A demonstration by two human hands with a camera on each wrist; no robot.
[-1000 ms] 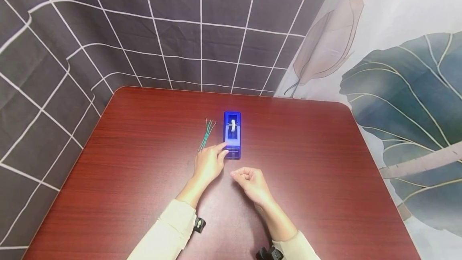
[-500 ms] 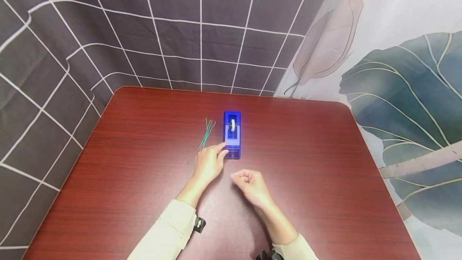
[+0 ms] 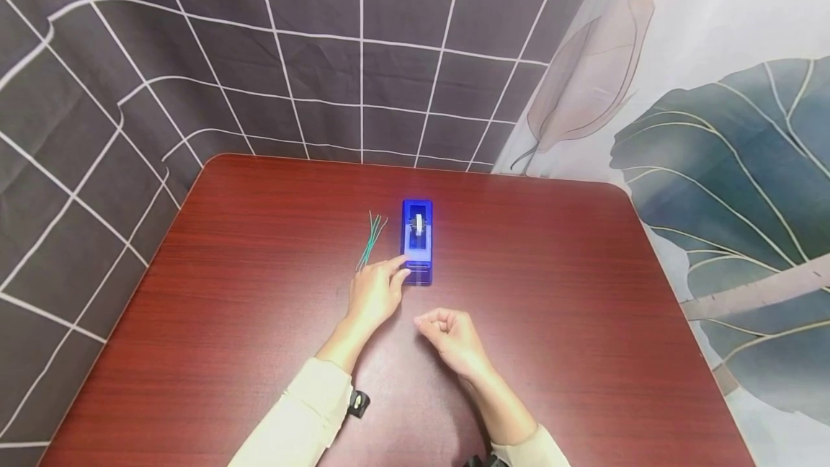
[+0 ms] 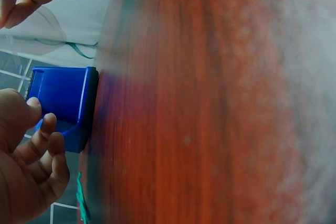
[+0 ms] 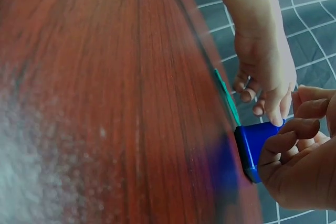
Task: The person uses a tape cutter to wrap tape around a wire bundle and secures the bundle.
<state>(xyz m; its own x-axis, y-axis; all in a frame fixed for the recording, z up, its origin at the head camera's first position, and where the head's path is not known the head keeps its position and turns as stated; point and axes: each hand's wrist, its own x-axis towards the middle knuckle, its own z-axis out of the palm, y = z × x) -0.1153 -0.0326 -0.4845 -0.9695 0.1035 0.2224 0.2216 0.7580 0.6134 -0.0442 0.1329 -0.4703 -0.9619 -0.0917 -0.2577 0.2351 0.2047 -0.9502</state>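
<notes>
A blue tape dispenser (image 3: 418, 256) with a small white-edged roll of tape (image 3: 418, 224) stands on the table. My left hand (image 3: 375, 295) holds the dispenser's front left side between thumb and forefinger; in the left wrist view the other fingers of that left hand (image 4: 31, 166) curl loosely beside it. Just in front of the dispenser, my right hand (image 3: 454, 341) pinches with thumb and forefinger, apparently on the end of the clear tape, which is barely visible. The right wrist view shows this right hand (image 5: 310, 156) partly covering the blue dispenser (image 5: 257, 142).
Several green twist ties (image 3: 370, 242) lie crossed left of the dispenser, close to the left hand. The reddish-brown wooden table (image 3: 551, 294) has rounded far corners. Behind it hangs a dark grid-patterned curtain (image 3: 324, 70), with a leaf-patterned curtain (image 3: 733, 150) on the right.
My right hand has drawn back slightly toward me, away from the dispenser, still pinching. The tape roll looks a little turned. My left hand and the dispenser keep their place.
</notes>
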